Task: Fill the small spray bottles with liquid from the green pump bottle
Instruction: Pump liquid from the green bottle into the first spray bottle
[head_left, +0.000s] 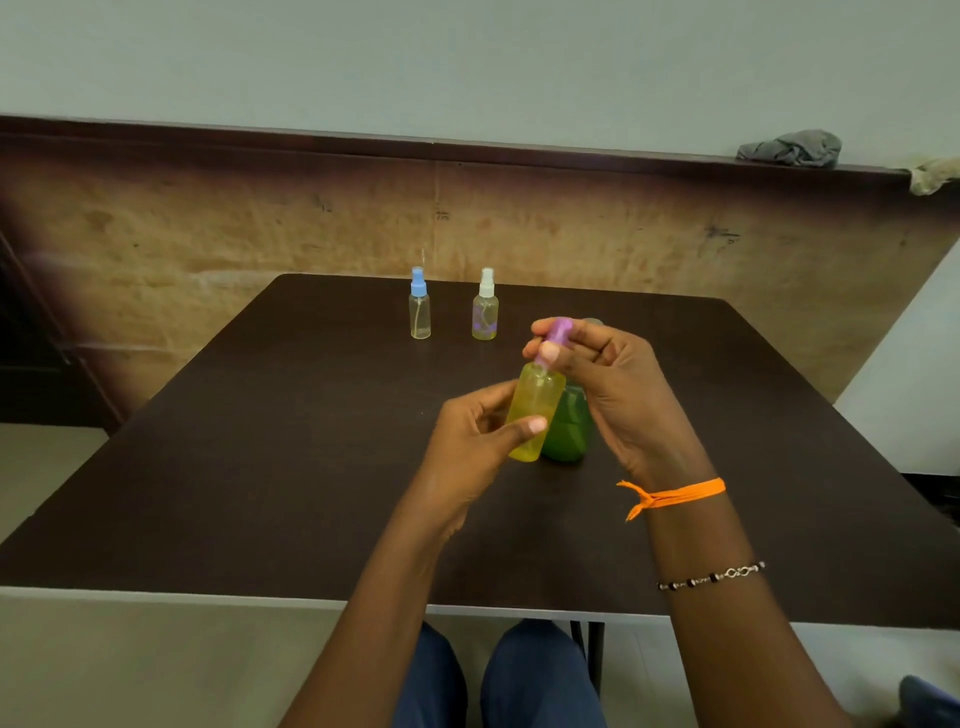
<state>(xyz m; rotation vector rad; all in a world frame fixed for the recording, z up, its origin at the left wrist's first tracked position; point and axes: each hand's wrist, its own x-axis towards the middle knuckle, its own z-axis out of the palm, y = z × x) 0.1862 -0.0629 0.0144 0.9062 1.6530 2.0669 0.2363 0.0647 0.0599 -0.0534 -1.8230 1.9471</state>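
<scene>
**Spray cap meets bottle neck at frame centre**

The left hand (475, 431) grips the body of a small spray bottle (535, 410) filled with yellow liquid, thumb across its front, holding it above the worktop (270, 467) at the middle of the frame. The bottle's long axis runs nearly upright, its top leaning slightly toward the right of the frame. Directly above the neck, the right hand (613, 374) pinches the purple spray cap (558, 335) between thumb and fingertips, so the cap sits in line with that axis; whether it is being screwed on or off cannot be told.

The green pump bottle (569, 426) stands on the worktop just behind and right of the held bottle, mostly hidden by both hands. It is the nearest thing to bump, judging by how close it sits to the right palm.

Toward the upper centre, well apart from the hands, stand a blue-capped spray bottle (420, 312) and a white-capped spray bottle (485, 312), both upright, near the far edge. Bare worktop stretches left and right of the hands, leaving room to set the bottle down.
</scene>
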